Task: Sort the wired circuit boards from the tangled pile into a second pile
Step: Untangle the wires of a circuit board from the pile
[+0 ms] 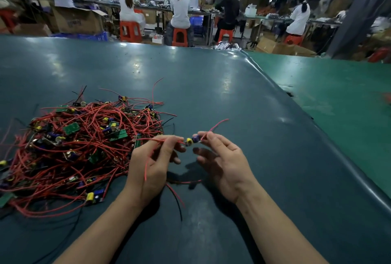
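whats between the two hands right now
In the head view, one small circuit board with yellow and purple parts spans the gap, held above the table. The left hand pinches its red wire; the right hand pinches its other end.

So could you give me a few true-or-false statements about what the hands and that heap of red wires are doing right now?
1. Both hands, left hand and right hand, hold one small wired circuit board between them. True.
2. The tangled pile of red-wired green boards lies to the person's right. False: it lies to the left.
3. The held board rests on the dark green table mat. False: it is lifted above it.
4. People sit on orange plastic stools in the background. True.
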### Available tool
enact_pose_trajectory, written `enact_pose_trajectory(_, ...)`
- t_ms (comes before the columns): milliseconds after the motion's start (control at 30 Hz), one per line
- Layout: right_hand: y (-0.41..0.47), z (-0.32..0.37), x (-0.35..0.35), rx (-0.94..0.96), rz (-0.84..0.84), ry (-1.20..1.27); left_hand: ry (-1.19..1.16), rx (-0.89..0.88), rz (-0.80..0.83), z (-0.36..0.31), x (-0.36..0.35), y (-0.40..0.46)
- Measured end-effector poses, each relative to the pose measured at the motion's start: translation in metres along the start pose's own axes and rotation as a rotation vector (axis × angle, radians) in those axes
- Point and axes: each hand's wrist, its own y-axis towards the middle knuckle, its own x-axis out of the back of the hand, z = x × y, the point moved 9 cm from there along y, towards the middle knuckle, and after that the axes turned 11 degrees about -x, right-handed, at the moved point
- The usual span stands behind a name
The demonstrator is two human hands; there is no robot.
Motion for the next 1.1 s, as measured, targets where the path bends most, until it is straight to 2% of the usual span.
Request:
enact_pose_trajectory(100, 0.000, 0.005, 0.006, 0.027, -0.015, 0.011, -0.082, 0.050, -0.057, 0.004, 0.005, 0.002)
enact_pose_trajectory(200, 0.000, -0.001, -0.002, -0.010, 0.042, 0.003, -0.076, 0.025, 0.038, 0.003, -0.004, 0.001)
enact_pose_trajectory(400, 0.003, 0.003, 0.010, 0.053, -0.083, -0.022, -0.109, 0.024, 0.101, 0.003, -0.010, -0.001)
enact_pose_trajectory(500, 0.001, 0.004, 0.007, 0.079, -0.064, -0.037, -0.252, 0.133, 0.060, 0.009, -0.009, 0.000)
enact_pose_trajectory(567, 0.001, 0.002, 0.002, 0.083, -0.039, -0.075, -0.327, 0.212, 0.094, 0.014, -0.013, -0.002)
enact_pose_trajectory(600, 0.000, 0.001, 0.001, 0.088, -0.040, -0.106, -0.292, 0.212, 0.131, 0.014, -0.015, -0.003)
enact_pose_trajectory(667, -0.001, 0.003, 0.004, 0.117, -0.083, -0.172, -0.200, 0.199, 0.159, 0.014, -0.017, -0.004)
enact_pose_trajectory(767, -0.003, 0.007, 0.011, 0.177, -0.185, -0.250, -0.188, 0.230, 0.110, 0.018, -0.014, -0.004)
enact_pose_trajectory(1000, -0.005, 0.021, 0.028, 0.262, -0.327, -0.166, -0.230, 0.347, 0.084, 0.028, -0.012, -0.005)
enact_pose_trajectory(1100, -0.007, 0.030, 0.039, 0.300, -0.380, -0.148, -0.240, 0.343, 0.086, 0.027, -0.011, -0.005)
